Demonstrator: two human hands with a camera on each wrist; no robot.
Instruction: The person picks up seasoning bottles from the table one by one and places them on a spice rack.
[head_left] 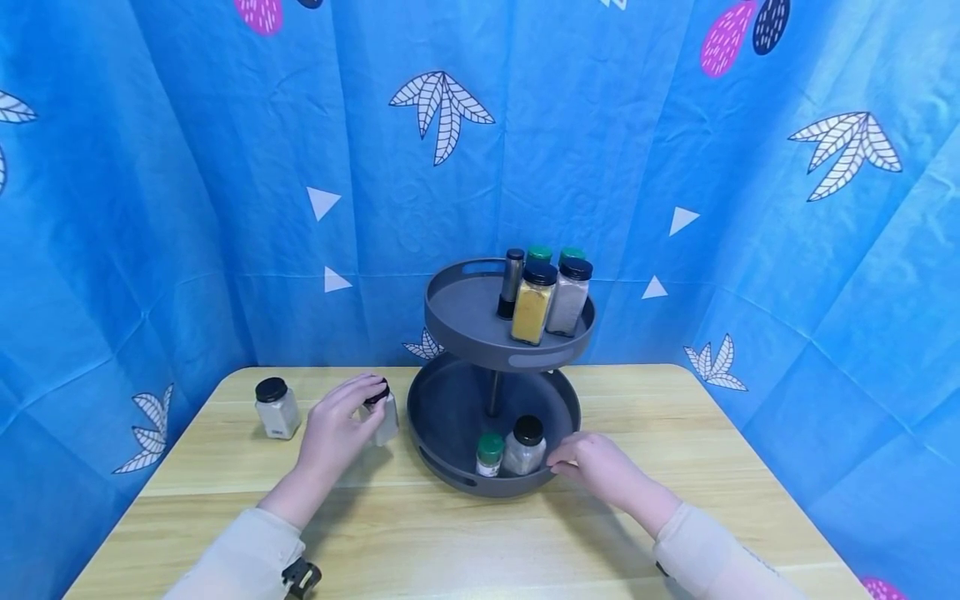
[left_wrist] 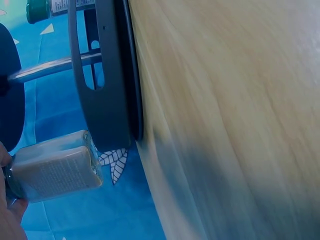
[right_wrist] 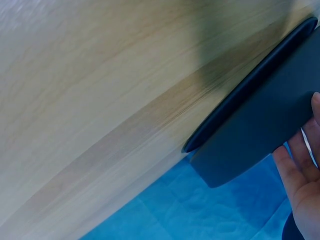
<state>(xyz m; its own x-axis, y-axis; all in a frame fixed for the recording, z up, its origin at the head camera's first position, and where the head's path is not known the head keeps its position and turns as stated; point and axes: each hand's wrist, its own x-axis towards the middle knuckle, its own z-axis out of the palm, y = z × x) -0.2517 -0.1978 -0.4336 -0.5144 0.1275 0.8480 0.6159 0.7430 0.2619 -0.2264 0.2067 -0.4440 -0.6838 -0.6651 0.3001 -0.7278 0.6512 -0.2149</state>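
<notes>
My left hand (head_left: pixel 339 429) holds a clear spice jar (head_left: pixel 387 422) by its black lid. In the left wrist view the same jar (left_wrist: pixel 55 167) hangs tilted above the table, its contents pale. Just to its right stands a dark grey two-tier turntable (head_left: pixel 427 454). My right hand (head_left: pixel 596 468) grips the rim of the lower tier at the front right; in the right wrist view the fingers (right_wrist: pixel 295 162) lie at the edge of the tier's wall (right_wrist: pixel 250 125). On that tier stand a black-lidded jar (head_left: pixel 524 450) and a small green-lidded jar (head_left: pixel 489 457).
On the upper tier (head_left: pixel 457 321) stand a yellow-filled jar (head_left: pixel 533 308), a grey-white jar (head_left: pixel 569 300), a slim dark bottle (head_left: pixel 511 283) and two green-lidded jars behind. Another black-lidded jar (head_left: pixel 278 410) sits at the table's left. A blue curtain (head_left: pixel 510 167) surrounds the wooden table (head_left: pixel 465 533).
</notes>
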